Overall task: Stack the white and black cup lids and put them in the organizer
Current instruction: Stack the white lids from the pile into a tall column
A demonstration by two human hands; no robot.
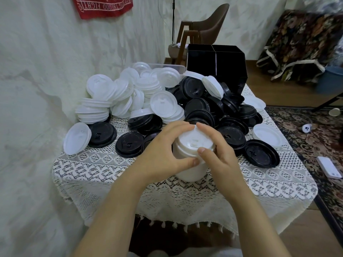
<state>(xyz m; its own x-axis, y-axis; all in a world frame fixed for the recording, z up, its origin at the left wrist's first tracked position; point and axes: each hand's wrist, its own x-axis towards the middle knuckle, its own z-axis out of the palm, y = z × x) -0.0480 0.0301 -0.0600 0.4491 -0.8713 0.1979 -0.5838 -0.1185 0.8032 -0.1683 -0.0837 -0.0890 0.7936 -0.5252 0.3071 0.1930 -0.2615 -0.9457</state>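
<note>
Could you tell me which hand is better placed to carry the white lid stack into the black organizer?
Probably the right hand: it grips the white lid stack on the side nearer the organizer, which stands back and to the right. The left hand would have to reach across.

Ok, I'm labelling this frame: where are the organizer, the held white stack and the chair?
organizer (234, 80), head view, front wall.
white stack (193, 140), head view, top lid.
chair (215, 23), head view, backrest.

The left grip (163, 152) and right grip (219, 151) curl round a white lid stack (187, 170); loose lids (163, 102) heap just beyond them.
</note>
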